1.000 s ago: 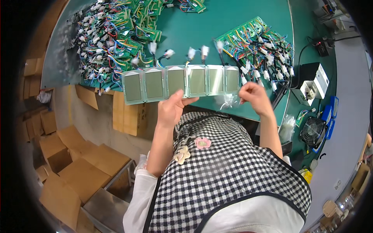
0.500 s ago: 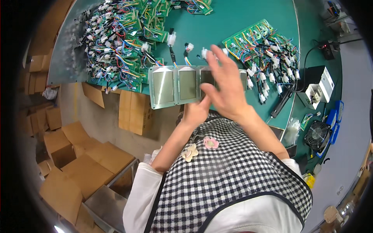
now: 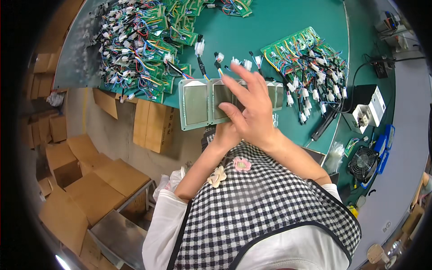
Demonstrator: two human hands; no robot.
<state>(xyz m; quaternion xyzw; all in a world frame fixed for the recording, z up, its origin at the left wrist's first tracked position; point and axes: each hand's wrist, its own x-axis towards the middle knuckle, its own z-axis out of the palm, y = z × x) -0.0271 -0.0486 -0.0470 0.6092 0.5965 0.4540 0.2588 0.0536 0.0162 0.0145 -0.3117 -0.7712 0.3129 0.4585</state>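
Observation:
A strip of joined circuit boards with grey display screens [image 3: 195, 105] is held at the bench's near edge. Wires with white plugs [image 3: 199, 48] trail from its far side. My left hand [image 3: 227, 135] grips the strip from underneath, its fingers mostly hidden behind the boards and my other hand. Over the screens passes my right hand [image 3: 256, 105], fingers spread, with nothing visible in it. Whether its fingertips touch the screens I cannot tell.
A large heap of wired green boards [image 3: 135, 49] covers the bench's left side. Another wired board stack [image 3: 310, 67] lies to the right, near a black-handled tool [image 3: 324, 126], a white-and-black box [image 3: 366, 108] and a fan [image 3: 363, 163]. Cardboard boxes [image 3: 99, 198] stand on the floor at left.
My right hand has swept left along the strip, from the third screen toward the second. The strip has shifted slightly right and nearer, uncovering its right end.

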